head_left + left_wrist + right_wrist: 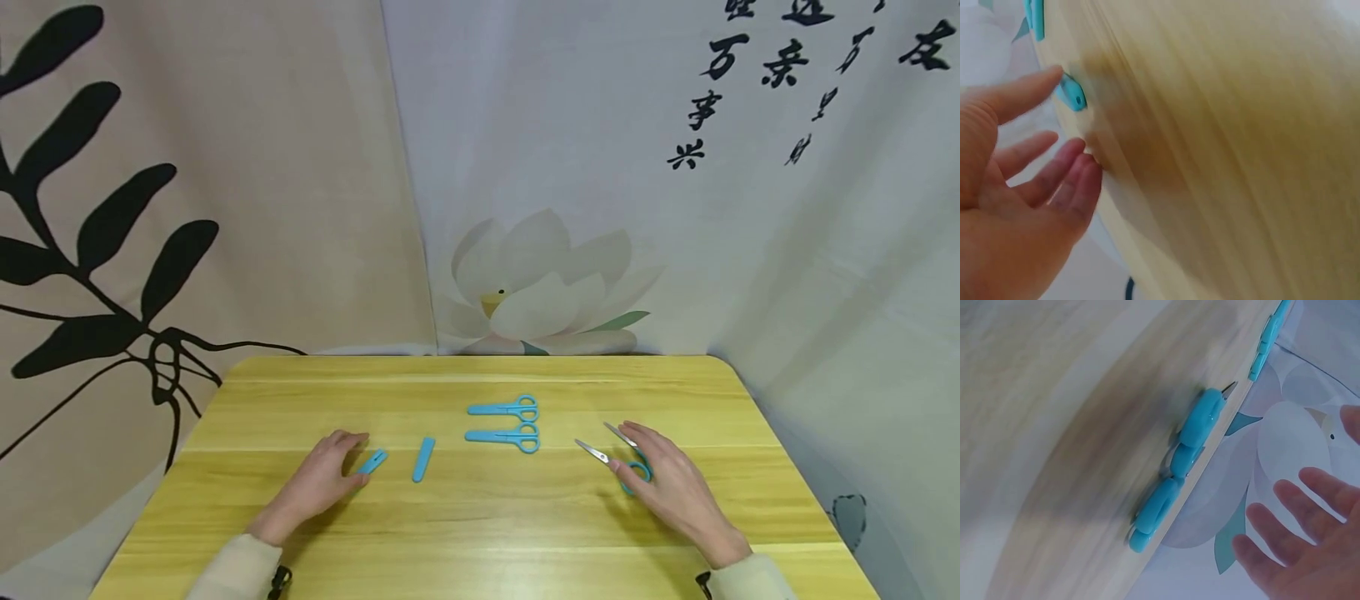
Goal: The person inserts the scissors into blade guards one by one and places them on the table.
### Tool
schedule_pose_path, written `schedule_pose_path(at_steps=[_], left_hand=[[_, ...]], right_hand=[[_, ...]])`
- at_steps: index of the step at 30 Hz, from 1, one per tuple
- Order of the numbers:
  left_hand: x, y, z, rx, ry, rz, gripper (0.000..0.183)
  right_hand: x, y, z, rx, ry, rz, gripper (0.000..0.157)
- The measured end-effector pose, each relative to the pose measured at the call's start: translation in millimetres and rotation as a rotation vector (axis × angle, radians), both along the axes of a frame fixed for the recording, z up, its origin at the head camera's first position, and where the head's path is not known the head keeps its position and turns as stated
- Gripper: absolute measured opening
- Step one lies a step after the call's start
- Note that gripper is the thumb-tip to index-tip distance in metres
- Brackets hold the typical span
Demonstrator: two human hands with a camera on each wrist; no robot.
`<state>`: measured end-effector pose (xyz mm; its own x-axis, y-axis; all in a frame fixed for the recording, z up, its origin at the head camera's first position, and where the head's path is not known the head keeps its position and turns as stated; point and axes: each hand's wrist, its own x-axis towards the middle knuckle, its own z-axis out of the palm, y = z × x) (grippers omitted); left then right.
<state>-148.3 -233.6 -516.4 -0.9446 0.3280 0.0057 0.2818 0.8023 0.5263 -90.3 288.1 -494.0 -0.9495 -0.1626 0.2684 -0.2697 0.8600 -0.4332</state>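
My left hand (318,479) is low over the table's left side, fingers loosely curved. Its thumb tip is right at a small blue scissors cover (372,462), which lies at a slant. Seen from the left wrist, the cover (1072,94) shows partly behind the thumb, and no finger wraps it. A second blue cover (423,459) lies just to the right. Over on the right, my right hand (671,483) hovers with spread fingers beside a pair of scissors (636,475), blades apart and pointing away to the left. In the right wrist view the scissors' blue handles (1200,422) rest on the wood, apart from the fingers.
Two more blue scissors, the upper pair (504,408) and the lower pair (504,437), lie closed in their covers near the middle. The wooden table (480,533) has rounded far corners. Behind its far edge hangs a printed curtain (300,167).
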Motion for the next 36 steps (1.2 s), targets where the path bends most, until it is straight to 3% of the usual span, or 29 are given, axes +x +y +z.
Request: schedule_pose_path(at_steps=[7,12,24,36], left_hand=[[-5.7,-8,-1.3,0.133,-0.089,0.011,0.067],[-9.1,-5,-4.2,0.144,-0.111,-0.001,0.056],[-10.8,3,-10.7,0.158,-0.044,0.002,0.02],[-10.6,7,-8.0,0.123,0.022,-0.01,0.016]], right_hand=[[-0.5,-1,1.0,0.0,-0.019,-0.003,0.057],[0.9,1,0.8,0.003,-0.021,-0.008,0.057],[6.7,7,-3.0,0.006,-0.014,-0.006,0.054],[7.2,9,-9.8,0.006,-0.047,-0.011,0.056]])
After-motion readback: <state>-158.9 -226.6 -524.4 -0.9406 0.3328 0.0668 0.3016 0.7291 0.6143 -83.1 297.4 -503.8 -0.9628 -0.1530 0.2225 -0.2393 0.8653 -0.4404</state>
